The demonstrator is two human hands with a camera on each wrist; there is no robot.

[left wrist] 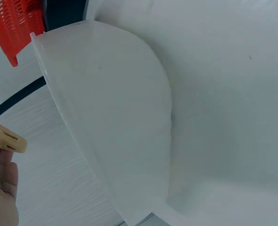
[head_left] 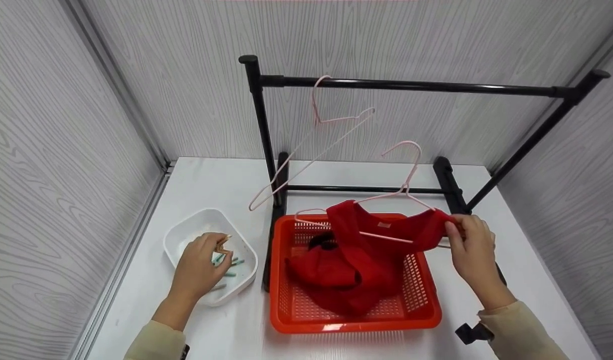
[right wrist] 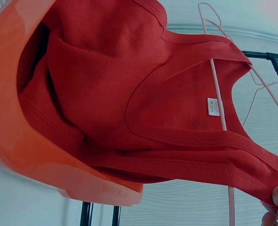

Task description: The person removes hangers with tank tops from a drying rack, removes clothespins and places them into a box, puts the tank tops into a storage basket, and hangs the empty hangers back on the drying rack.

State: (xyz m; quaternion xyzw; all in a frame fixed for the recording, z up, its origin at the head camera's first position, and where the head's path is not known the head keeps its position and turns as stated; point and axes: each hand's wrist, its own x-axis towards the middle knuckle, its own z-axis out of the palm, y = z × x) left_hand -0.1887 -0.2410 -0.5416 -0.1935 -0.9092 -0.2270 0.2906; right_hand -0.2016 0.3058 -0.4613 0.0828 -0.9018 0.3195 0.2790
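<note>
My left hand [head_left: 198,265] pinches a tan clothespin [left wrist: 6,137] between thumb and fingers, over the white plastic bin [head_left: 252,254]. Several green clothespins [head_left: 230,274] lie inside that bin. On the right, my right hand [head_left: 474,250] grips a shoulder strap of a red tank top [head_left: 354,260], together with the hanger's end. The pink hanger [head_left: 386,237] runs through both shoulders, its hook upward and apart from the rack. A white label [right wrist: 214,107] shows inside the neckline. The top's lower part lies bunched in the orange-red basket [head_left: 356,328].
Behind the basket stands a black clothes rack [head_left: 416,86]. Another pink hanger [head_left: 339,119] hangs bare from its left end, reaching down towards the basket. Something black [head_left: 322,241] lies in the basket. Pale wood-grain panels [head_left: 71,175] enclose the white table [head_left: 211,175].
</note>
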